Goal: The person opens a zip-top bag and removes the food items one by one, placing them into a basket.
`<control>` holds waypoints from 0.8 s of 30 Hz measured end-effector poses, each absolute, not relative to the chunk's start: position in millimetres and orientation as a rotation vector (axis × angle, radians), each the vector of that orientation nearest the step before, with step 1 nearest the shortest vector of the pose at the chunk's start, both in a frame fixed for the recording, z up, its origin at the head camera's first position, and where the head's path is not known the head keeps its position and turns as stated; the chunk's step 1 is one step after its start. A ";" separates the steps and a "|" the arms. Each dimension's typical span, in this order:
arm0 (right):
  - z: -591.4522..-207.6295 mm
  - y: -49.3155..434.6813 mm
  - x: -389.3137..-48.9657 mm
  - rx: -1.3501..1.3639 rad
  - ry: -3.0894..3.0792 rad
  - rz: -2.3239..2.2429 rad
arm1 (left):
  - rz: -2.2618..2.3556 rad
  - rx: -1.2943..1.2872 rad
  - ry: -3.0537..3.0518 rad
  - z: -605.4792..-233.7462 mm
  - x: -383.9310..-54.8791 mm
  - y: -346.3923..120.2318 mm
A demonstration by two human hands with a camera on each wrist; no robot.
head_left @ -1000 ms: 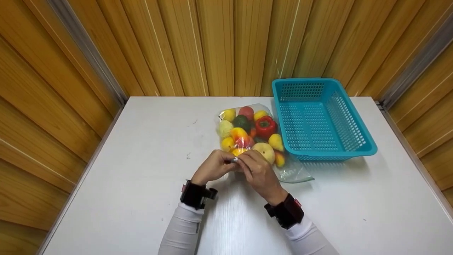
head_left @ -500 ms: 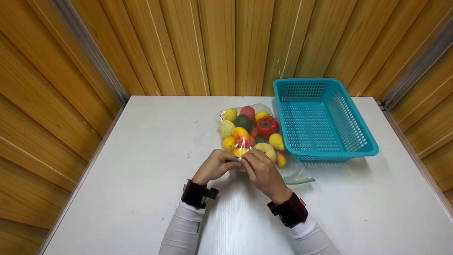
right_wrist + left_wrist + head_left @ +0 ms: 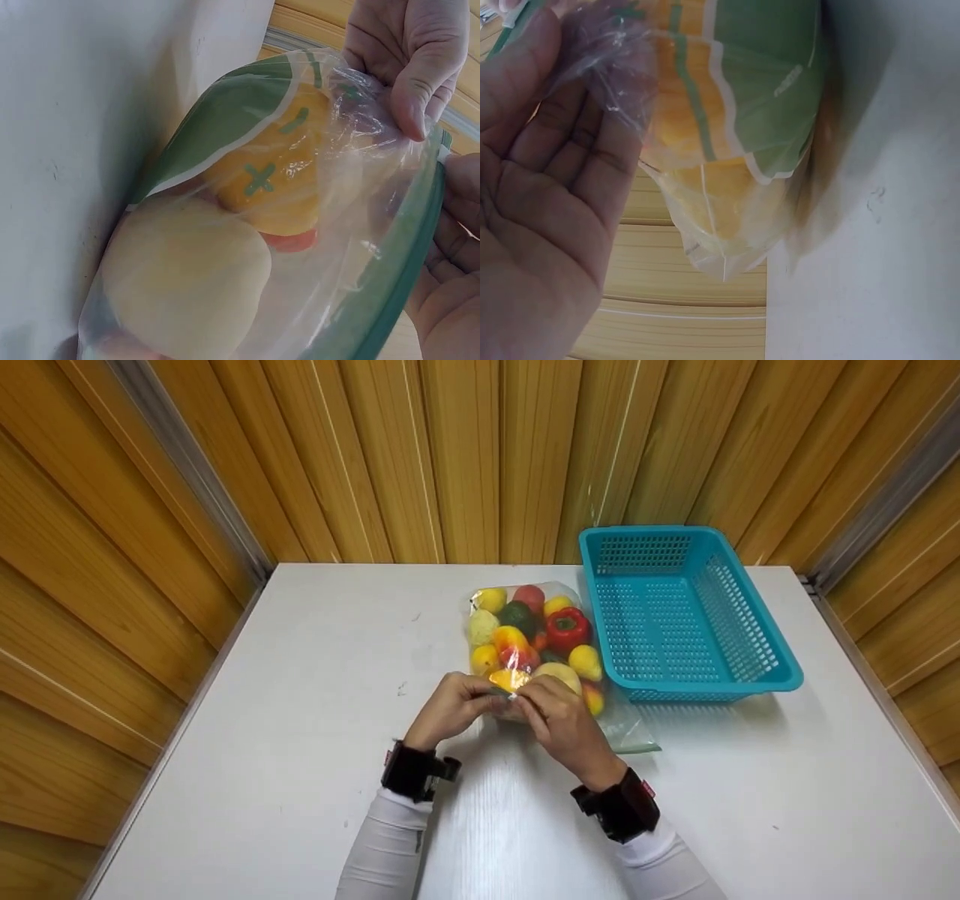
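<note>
A clear zip bag [image 3: 636, 729] full of fruit and vegetables lies mid-table in the head view, its near edge raised between both hands. My left hand [image 3: 448, 709] pinches the bag's zip edge between thumb and fingers. Beside it, my right hand [image 3: 564, 726] pinches the small white slider [image 3: 445, 154] on the green zip strip [image 3: 397, 289]. Inside the bag are a red bell pepper [image 3: 568, 631], a dark green avocado-like piece [image 3: 517, 619], a yellow-red mango-like fruit [image 3: 511, 640] and a pale round fruit [image 3: 184, 277]. Fingers partly hide the zip.
A turquoise perforated basket [image 3: 694, 685] stands right of the bag, close against it, with nothing in it. The white table [image 3: 337, 660] extends to the left and front. Wood-patterned walls [image 3: 457, 457] enclose the back and sides.
My right hand has moved slightly right along the zip with the slider. The left hand keeps its pinch, nearly still. The bag has shifted a little.
</note>
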State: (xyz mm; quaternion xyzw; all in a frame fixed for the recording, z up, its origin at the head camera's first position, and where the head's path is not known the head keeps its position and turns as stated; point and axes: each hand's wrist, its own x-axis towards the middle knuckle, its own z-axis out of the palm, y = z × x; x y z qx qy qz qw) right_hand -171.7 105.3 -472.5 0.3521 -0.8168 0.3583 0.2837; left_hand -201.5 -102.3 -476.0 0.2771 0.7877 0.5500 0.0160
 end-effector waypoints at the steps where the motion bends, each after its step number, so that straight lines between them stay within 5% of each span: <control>1: -472.1 105.6 -171.6 0.938 -2.189 0.964 | 1.719 0.856 2.447 -475.7 -201.4 -102.4; 24: -474.6 104.1 -174.0 0.915 -2.124 0.937 | 1.800 0.797 2.455 -475.0 -200.7 -101.7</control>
